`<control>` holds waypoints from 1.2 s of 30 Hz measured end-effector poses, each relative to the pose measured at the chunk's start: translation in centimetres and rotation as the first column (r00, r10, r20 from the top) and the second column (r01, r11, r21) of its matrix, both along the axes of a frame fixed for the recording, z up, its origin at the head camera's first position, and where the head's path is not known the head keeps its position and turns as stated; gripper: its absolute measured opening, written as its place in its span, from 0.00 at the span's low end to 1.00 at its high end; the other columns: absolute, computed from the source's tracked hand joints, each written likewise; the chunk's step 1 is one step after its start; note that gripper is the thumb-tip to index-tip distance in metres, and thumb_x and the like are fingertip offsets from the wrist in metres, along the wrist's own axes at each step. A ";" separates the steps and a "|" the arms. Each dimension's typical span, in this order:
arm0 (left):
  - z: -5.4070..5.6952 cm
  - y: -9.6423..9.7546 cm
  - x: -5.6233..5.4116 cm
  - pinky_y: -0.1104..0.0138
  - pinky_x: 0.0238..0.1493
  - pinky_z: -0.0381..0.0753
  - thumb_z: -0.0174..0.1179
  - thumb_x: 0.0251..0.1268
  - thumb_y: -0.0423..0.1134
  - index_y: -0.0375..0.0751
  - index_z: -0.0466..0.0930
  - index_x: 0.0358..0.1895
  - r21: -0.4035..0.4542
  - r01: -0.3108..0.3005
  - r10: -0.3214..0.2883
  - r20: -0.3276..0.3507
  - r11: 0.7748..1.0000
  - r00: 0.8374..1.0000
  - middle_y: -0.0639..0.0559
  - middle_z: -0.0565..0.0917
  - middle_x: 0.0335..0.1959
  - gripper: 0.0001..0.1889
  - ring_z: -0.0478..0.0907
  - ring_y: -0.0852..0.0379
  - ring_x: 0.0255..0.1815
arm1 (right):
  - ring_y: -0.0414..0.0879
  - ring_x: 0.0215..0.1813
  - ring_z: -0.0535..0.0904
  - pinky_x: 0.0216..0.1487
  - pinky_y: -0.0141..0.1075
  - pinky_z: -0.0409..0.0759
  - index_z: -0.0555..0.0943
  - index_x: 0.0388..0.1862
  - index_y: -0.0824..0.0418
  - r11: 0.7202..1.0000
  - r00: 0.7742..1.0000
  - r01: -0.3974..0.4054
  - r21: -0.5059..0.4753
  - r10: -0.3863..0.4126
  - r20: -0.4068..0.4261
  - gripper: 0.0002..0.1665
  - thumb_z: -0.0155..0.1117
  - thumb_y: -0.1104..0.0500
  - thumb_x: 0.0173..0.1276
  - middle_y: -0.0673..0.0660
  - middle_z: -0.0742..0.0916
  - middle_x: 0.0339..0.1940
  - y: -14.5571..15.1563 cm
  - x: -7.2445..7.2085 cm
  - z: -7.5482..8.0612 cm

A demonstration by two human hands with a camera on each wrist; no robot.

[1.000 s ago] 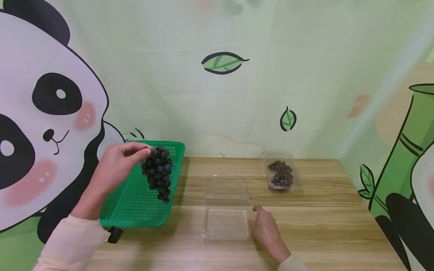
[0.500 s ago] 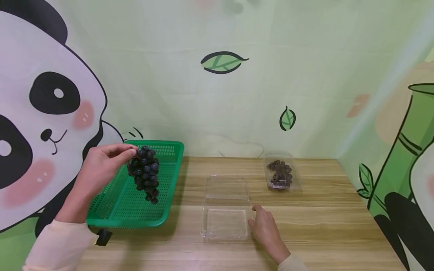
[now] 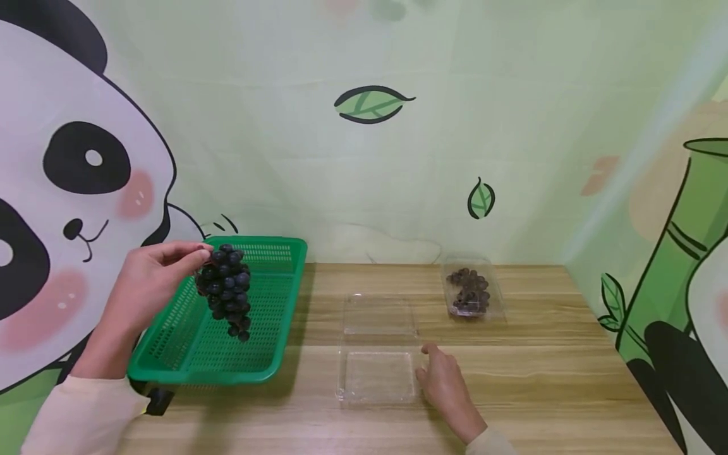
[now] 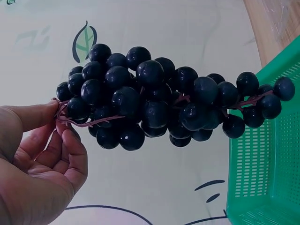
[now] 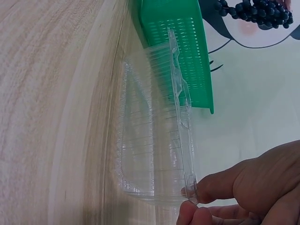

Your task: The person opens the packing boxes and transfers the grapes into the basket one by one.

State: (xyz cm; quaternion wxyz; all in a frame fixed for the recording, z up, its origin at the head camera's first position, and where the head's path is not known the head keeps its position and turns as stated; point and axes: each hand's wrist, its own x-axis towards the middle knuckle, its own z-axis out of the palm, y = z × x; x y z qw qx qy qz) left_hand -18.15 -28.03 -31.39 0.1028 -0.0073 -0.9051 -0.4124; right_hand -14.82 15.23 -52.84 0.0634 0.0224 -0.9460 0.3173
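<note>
Handling: the bunch of dark grapes (image 3: pixel 226 284) is judged light to moderate in weight, supple along its stalks, with smooth berries likely to slip or come loose if squeezed. The sound hold is the stem at the wide end, with support beneath the tapering tip as needed; gripping the berries is not advised. The clear container (image 3: pixel 378 366) is judged very light, thin-walled and springy, apt to slide or flex under load; its rim is the proper place to steady it.

Position: the bunch hangs over the green basket (image 3: pixel 205 378), apart from it, tip downward. The container lies opened out on the tabletop (image 3: pixel 546 379) to the right of the basket. A second clear box (image 3: pixel 495 313), with dark grapes inside, stands farther to the basket's right.

Fingers: the left hand (image 3: pixel 153 275) pinches the stem between thumb and forefinger, the other fingers curled beneath. The right hand (image 3: pixel 447 382) pinches the container's rim on the side away from the basket.

Appearance: berries round, glossy, near-black with a blue cast, crowded at the top and thinning to the tip; reddish-brown stalks show between them. The container is colourless, with ribbed walls; its transparency leaves unclear which half is the lid.
</note>
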 end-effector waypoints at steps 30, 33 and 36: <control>-1.4 -4.8 0.9 0.68 0.43 0.74 0.58 0.76 0.59 0.36 0.81 0.65 -0.027 -0.155 0.156 0.055 0.988 0.986 0.67 0.81 0.39 0.30 0.76 0.61 0.42 | 0.49 0.24 0.75 0.26 0.48 0.79 0.80 0.49 0.73 1.000 1.000 -0.017 0.003 0.017 -0.013 0.20 0.74 0.72 0.57 0.64 0.85 0.24 0.1 -0.1 -0.1; -1.5 -5.0 0.9 0.59 0.48 0.77 0.57 0.76 0.60 0.36 0.80 0.65 -0.022 -0.171 0.172 0.071 0.985 0.982 0.69 0.80 0.38 0.31 0.76 0.62 0.42 | 0.51 0.24 0.77 0.26 0.49 0.79 0.80 0.49 0.73 1.000 1.000 -0.018 0.003 0.018 -0.019 0.20 0.74 0.72 0.57 0.66 0.85 0.25 0.1 -0.1 0.0; -1.6 -5.2 0.8 0.45 0.55 0.78 0.57 0.75 0.60 0.36 0.79 0.66 -0.007 -0.177 0.177 0.088 0.984 0.980 0.65 0.81 0.41 0.32 0.76 0.62 0.43 | 0.53 0.26 0.80 0.28 0.50 0.81 0.80 0.48 0.73 1.000 0.999 -0.017 0.004 0.017 -0.028 0.20 0.74 0.72 0.56 0.68 0.86 0.27 0.1 -0.1 0.1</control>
